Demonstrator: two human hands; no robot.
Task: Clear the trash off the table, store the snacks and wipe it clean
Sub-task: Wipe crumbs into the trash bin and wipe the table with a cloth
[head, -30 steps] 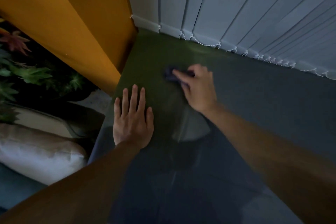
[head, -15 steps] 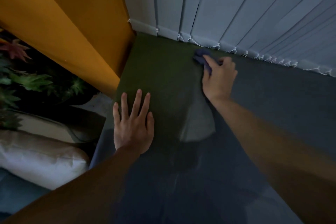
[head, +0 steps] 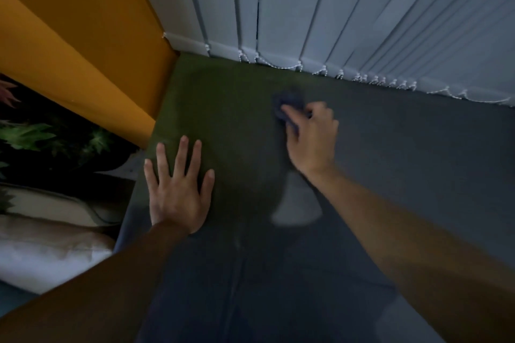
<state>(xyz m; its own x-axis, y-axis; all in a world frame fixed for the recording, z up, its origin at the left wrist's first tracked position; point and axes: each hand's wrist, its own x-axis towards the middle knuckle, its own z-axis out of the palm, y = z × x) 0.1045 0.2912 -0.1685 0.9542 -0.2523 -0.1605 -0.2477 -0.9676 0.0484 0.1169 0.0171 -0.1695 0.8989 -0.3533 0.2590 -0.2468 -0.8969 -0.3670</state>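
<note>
A dark glossy table fills the middle and right of the view, with a green-yellow reflection at its far left corner. My right hand presses a small dark blue cloth onto the tabletop, fingers curled over it; only the cloth's far end shows past my fingers, and it is blurred. Flat on the table near its left edge lies my left hand, palm down with fingers spread and nothing in it. No trash or snacks are in view.
White vertical blinds with a bead chain hang along the table's far edge. An orange wall panel stands at the left corner. Beyond the left edge are leafy plants and a pale cushion.
My right hand slid the cloth from the table's left middle up to the far edge by the blinds, then back toward me a little. The left hand stayed flat.
</note>
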